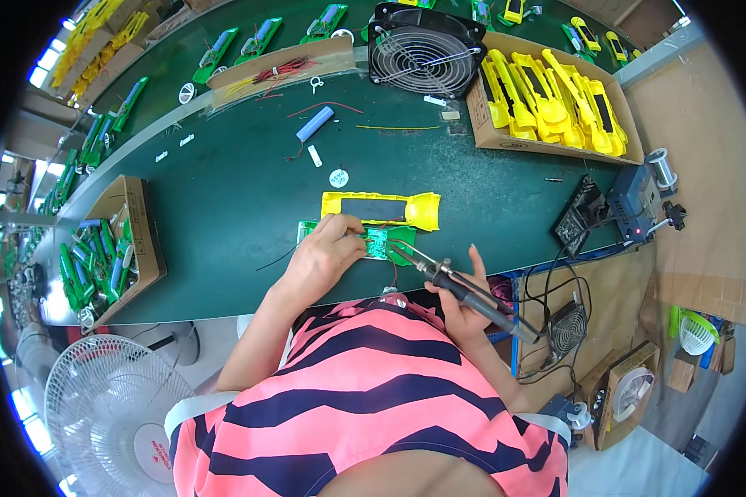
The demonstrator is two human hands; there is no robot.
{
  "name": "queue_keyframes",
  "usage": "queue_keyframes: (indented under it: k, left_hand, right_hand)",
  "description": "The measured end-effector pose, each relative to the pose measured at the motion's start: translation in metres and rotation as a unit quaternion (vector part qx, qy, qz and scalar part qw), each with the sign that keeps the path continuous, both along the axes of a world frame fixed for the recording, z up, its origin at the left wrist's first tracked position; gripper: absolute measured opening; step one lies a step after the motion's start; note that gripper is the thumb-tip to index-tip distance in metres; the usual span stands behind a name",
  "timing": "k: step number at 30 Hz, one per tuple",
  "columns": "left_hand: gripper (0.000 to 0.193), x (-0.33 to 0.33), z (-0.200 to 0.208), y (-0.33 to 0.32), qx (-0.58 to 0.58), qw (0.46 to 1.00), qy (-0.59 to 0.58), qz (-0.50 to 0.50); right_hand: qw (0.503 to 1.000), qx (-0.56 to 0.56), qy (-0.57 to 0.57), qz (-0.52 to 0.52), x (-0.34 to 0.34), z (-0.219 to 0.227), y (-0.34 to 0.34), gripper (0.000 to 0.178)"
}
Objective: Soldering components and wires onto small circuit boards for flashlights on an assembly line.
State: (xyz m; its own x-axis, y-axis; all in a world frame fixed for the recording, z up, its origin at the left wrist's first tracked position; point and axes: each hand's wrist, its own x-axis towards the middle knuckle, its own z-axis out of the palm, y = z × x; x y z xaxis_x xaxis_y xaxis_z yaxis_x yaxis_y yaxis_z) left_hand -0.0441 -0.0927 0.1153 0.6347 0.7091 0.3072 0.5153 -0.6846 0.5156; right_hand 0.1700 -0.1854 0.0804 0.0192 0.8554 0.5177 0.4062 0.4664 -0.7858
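Observation:
My right hand [466, 308] is closed round the dark handle of a soldering iron [472, 300], which has a thin metal tube fixed alongside. Its tip reaches a small circuit board [377, 243] in a green plastic housing [404, 251]. Over the left part of that housing is my left hand [323, 255], fingertips pinched together at the board; what they grip is too small to make out. A yellow flashlight-shaped shell [423, 212] with a dark panel lies just beyond. Red wires run from the board, one toward a round lamp part [392, 296] at the table edge.
A carton [153, 248] of green assemblies stands left, and another carton [506, 139] of yellow shells far right. Between lie a blue battery cell [314, 123] and a black fan [427, 58]. A soldering station [634, 207] sits at the right; its cables hang past the table edge.

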Motion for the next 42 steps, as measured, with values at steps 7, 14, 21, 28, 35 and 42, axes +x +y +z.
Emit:
queue_keyframes:
  k: [7, 14, 21, 28, 35, 42]
  left_hand:
    - [0.012, 0.009, -0.014, -0.012, -0.050, 0.983, -0.094, 0.147]
    - [0.012, 0.012, -0.011, -0.012, -0.074, 0.983, -0.063, 0.153]
    - [0.010, 0.015, -0.010, -0.013, -0.053, 0.984, -0.067, 0.159]
    - [0.010, 0.020, -0.007, -0.013, -0.038, 0.983, -0.060, 0.167]
    - [0.011, 0.021, -0.005, -0.013, -0.034, 0.985, -0.047, 0.163]
    - [0.015, 0.023, -0.003, -0.012, -0.028, 0.985, -0.028, 0.166]
  right_hand:
    - [0.917, -0.117, 0.375, -0.073, -0.024, -0.019, -0.005, 0.023]
    - [0.921, -0.141, 0.359, -0.063, -0.026, -0.019, -0.004, 0.030]
    - [0.910, -0.161, 0.376, -0.074, -0.029, -0.021, -0.002, 0.032]
    - [0.912, -0.169, 0.368, -0.060, -0.026, -0.014, -0.002, 0.026]
    - [0.912, -0.127, 0.382, -0.079, -0.016, -0.011, -0.004, 0.029]
    - [0.948, -0.103, 0.294, -0.062, -0.011, -0.016, -0.007, 0.027]
